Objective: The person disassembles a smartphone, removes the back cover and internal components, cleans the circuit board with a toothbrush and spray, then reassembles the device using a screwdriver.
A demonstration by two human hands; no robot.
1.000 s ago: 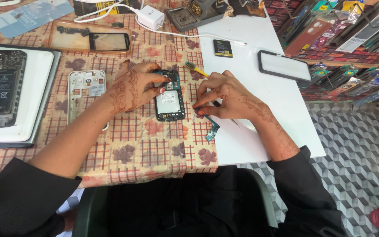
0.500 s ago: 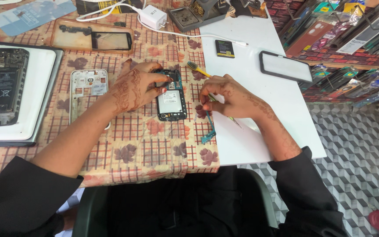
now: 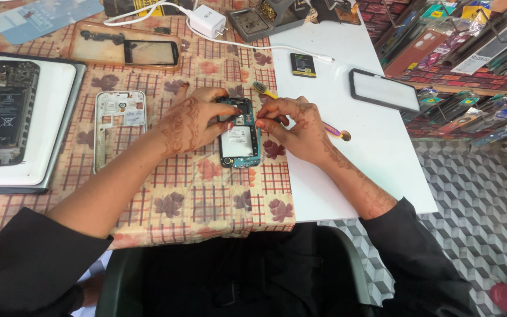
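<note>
Opened teal-framed phone body with a white panel (image 3: 240, 141) lies on the checked, leaf-printed cloth surface (image 3: 195, 194), long axis running away from the person. Left hand (image 3: 192, 123) grips its left edge, fingers closed on the frame. Right hand (image 3: 294, 126) pinches at the upper right corner, grip nearly closed; whether it holds a small part I cannot tell.

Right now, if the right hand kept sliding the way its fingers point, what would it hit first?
The right hand points left across the opened phone, where its fingertips already rest. Just beyond lie the left hand's fingers, so it would likely meet those first.
</note>
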